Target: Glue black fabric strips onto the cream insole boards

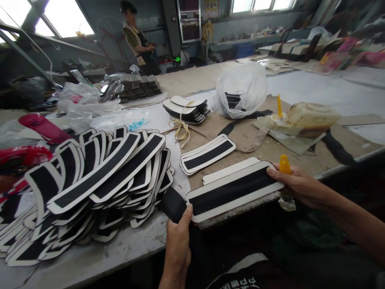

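Observation:
A long white-edged panel with a black centre is held at the table's front edge. My left hand pinches its left end, with a loose black strip beside the thumb. My right hand grips its right end and also has a yellow-handled brush between its fingers; the bristles hang below. Just behind lies a plain white panel. Farther back is a small stack of black-centred panels. A large heap of similar panels spreads to the left.
A tied bundle, a plastic bag with black pieces and a yellowish glue container stand farther back. A red object and plastic wrapping lie at the left. A person stands beyond the table.

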Demonstrator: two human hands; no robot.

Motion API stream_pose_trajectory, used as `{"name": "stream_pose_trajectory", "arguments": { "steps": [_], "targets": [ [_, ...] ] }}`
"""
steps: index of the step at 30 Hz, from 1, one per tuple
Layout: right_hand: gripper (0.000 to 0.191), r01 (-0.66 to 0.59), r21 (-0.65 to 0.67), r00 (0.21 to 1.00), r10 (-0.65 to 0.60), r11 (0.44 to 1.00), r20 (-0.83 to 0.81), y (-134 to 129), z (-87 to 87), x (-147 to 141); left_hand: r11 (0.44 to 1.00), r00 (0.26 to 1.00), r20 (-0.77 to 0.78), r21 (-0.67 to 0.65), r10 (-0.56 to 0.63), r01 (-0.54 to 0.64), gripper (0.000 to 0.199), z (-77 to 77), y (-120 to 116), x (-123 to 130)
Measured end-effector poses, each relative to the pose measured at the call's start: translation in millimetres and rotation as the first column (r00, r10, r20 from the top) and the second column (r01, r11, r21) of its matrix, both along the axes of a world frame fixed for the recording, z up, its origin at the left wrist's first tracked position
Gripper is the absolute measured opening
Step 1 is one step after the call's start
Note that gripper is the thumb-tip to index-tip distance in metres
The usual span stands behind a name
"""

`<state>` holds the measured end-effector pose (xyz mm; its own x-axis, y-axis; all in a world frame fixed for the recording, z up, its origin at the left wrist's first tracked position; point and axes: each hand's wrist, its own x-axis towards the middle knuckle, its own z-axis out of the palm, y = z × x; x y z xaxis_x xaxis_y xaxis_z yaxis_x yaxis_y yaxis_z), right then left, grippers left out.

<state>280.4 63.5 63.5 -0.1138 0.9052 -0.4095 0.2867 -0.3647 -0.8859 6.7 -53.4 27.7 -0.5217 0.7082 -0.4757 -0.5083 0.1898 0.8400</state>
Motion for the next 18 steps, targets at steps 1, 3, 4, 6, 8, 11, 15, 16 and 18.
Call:
{"name": "stream_pose_trajectory", "arguments": {
  "steps": [1,3,4,6,8,11,15,16,18],
  "targets": [
    [0.037,0.01,-0.047,0.994,-0.015,0.999,-0.107,-1,-0.4,0,1.0,0.998,0.065,0.008,0.016,-0.016,0.042,2.9,0,1],
    [0.033,0.032,-0.136,0.958,-0.069,0.99,-0.279,-3,-1.6,-1,1.0,0.984,0.179,0.004,0.02,-0.021,0.045,7.2,-2,3],
    [0.032,0.049,-0.165,0.944,-0.099,0.985,-0.313,-4,-2.1,-1,1.0,0.976,0.215,-0.002,0.019,-0.019,0.047,8.1,-2,3],
    [0.033,0.053,-0.186,0.937,-0.113,0.981,-0.33,-3,-2.5,-3,1.0,0.97,0.242,-0.006,0.025,-0.024,0.049,8.0,-2,2],
    [0.035,0.023,-0.166,0.948,-0.074,0.986,-0.31,1,-2.1,-5,1.0,0.975,0.219,-0.007,0.03,-0.029,0.05,7.0,-1,0],
    [0.039,-0.031,-0.114,0.975,0.004,0.993,-0.222,16,-0.5,-10,1.0,0.99,0.142,-0.01,0.016,-0.015,0.044,8.3,9,-6],
    [0.044,-0.154,-0.017,0.985,0.152,0.988,-0.08,57,2.7,-28,1.0,0.994,0.111,-0.008,0.017,-0.016,0.039,15.6,35,-18],
    [0.045,-0.195,0.03,0.98,0.196,0.98,-0.022,70,3.8,-35,0.999,0.993,0.111,-0.027,0.026,-0.024,0.039,16.7,43,-23],
    [0.047,-0.273,0.13,0.958,0.256,0.953,0.129,97,6.1,-51,0.996,0.996,0.072,-0.077,0.046,-0.04,0.037,15.9,58,-32]
  ]
}}
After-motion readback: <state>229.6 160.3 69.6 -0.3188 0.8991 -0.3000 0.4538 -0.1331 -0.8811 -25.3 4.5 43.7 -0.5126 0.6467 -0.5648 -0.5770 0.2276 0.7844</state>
